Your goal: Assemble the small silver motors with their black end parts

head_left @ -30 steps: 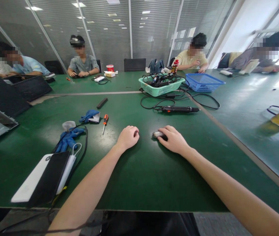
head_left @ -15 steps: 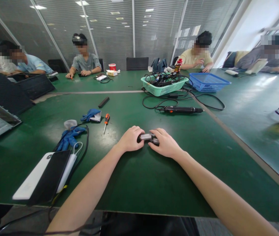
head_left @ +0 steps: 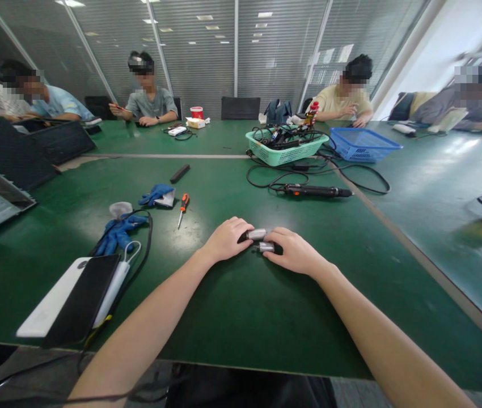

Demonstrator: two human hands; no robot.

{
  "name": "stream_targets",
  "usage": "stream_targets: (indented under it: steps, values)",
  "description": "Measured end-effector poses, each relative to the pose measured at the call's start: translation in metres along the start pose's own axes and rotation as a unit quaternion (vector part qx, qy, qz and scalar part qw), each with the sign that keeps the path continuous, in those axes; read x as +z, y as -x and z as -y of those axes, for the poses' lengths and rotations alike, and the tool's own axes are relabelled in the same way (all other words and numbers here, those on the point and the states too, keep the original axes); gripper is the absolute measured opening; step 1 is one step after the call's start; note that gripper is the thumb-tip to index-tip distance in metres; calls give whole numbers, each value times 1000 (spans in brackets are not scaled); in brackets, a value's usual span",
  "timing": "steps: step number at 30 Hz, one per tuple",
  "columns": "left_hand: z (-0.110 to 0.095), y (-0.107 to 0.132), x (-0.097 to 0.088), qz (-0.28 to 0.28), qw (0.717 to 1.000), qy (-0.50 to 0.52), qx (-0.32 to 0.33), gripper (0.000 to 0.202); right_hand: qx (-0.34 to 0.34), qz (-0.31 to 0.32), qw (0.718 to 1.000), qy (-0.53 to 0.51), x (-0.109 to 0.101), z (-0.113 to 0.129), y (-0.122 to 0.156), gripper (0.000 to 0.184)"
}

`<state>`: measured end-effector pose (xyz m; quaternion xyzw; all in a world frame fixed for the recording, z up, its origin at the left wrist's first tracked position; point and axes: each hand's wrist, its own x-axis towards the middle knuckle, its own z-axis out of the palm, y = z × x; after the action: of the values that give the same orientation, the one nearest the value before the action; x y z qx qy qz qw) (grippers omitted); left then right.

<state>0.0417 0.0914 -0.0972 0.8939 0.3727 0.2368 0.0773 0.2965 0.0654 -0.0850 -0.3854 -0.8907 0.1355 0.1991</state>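
My left hand (head_left: 229, 238) is closed around the black end of a small silver metal cylinder (head_left: 257, 233), whose bare end points right. My right hand (head_left: 294, 249) grips a second small silver cylinder (head_left: 266, 247) by its black end, and a thin tip sticks out to the left. Both resemble small electric motors, though the fingers cover part of each. The two lie nearly parallel just over the green table (head_left: 232, 306), the left one slightly farther away. An orange-and-black screwdriver (head_left: 184, 205) rests to the left of my hands.
Blue gloves (head_left: 117, 235), a white phone (head_left: 51, 300) and cables lie at left. Beyond my hands are a black electric screwdriver (head_left: 317, 191), a full green basket (head_left: 283, 154) and a blue basket (head_left: 364, 148). A dark bar (head_left: 180, 173) lies farther back. Several people sit around the table.
The two cylinders were close together at an angle; now they lie nearly parallel with a gap. My right hand has shifted slightly right. A person across the table has raised a hand with a thin object.
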Motion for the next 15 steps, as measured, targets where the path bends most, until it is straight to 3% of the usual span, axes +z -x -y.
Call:
stream_targets:
  steps: [15]
  values:
    - [7, 1, 4, -6, 1000, 9, -18, 35, 11, 1, 1000, -12, 1, 6, -1, 29]
